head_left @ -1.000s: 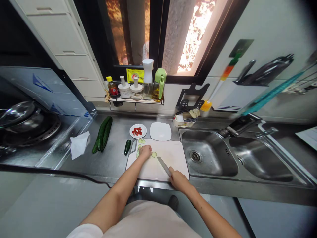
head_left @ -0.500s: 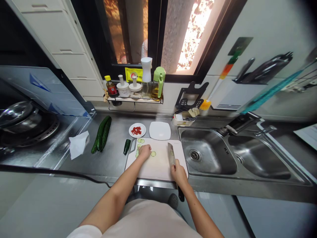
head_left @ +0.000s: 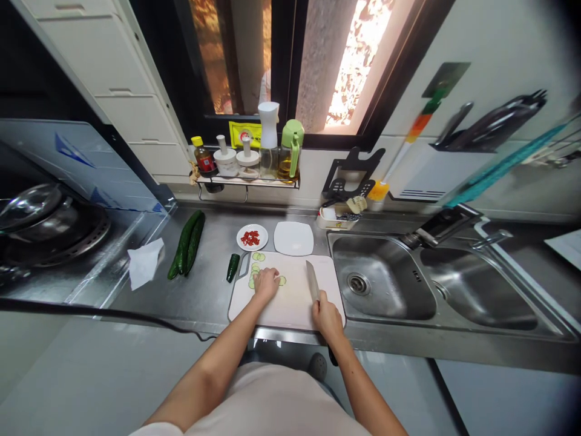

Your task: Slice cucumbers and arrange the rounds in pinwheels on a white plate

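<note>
My right hand (head_left: 327,315) is wrapped round the handle of a kitchen knife (head_left: 313,281), its blade pointing away from me over the right part of the white cutting board (head_left: 295,312). On the board's left side, my left hand (head_left: 267,283) lies palm down with its fingers stretched out and somewhat apart. A pale green cucumber slice (head_left: 282,281) touches or lies just beside its fingertips. More cucumber slices (head_left: 258,257) are at the board's upper left, some partly hidden by the hand. A dark green cucumber piece (head_left: 233,267) rests left of the board.
Behind the board stand a white plate of chopped red pieces (head_left: 250,237) and a square white plate (head_left: 293,238). Whole cucumbers (head_left: 186,245) and a paper towel (head_left: 145,264) lie to the left. A steel double sink (head_left: 381,278) adjoins the board's right side.
My left hand has loosened from a closed shape, its fingers now reaching toward the lone slice. The knife has barely moved in my right hand.
</note>
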{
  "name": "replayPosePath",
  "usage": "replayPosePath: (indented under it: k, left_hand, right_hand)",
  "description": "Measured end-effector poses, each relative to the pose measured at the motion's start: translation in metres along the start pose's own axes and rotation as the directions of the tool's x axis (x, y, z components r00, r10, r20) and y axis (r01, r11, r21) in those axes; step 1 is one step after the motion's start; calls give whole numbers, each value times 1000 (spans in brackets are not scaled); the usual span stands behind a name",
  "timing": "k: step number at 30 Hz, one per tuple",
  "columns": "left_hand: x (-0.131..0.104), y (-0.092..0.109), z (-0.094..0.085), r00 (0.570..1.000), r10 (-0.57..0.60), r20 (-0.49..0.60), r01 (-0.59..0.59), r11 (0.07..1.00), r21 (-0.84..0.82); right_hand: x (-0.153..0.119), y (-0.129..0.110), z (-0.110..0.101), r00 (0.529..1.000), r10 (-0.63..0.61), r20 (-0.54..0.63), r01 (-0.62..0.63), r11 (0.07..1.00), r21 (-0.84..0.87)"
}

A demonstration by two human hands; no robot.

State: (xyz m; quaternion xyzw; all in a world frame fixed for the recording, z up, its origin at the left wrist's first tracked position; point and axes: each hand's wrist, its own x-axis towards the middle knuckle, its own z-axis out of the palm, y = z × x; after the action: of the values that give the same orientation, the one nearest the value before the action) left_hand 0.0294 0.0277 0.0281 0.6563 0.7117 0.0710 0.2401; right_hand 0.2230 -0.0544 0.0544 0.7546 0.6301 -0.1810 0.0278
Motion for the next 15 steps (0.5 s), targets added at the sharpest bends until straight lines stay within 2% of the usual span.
replayPosePath:
  k: [7,15]
  left_hand:
    - [-1,6,4,999,31,-22,-30,999,43]
    - [3,9,3,1000,-2,-12,3,1000,13]
  right_hand:
    - [1,-4,2,1000,4,20,-3,1000,-23]
    - [0,-5,3,1000,-7,24,7,1000,-27]
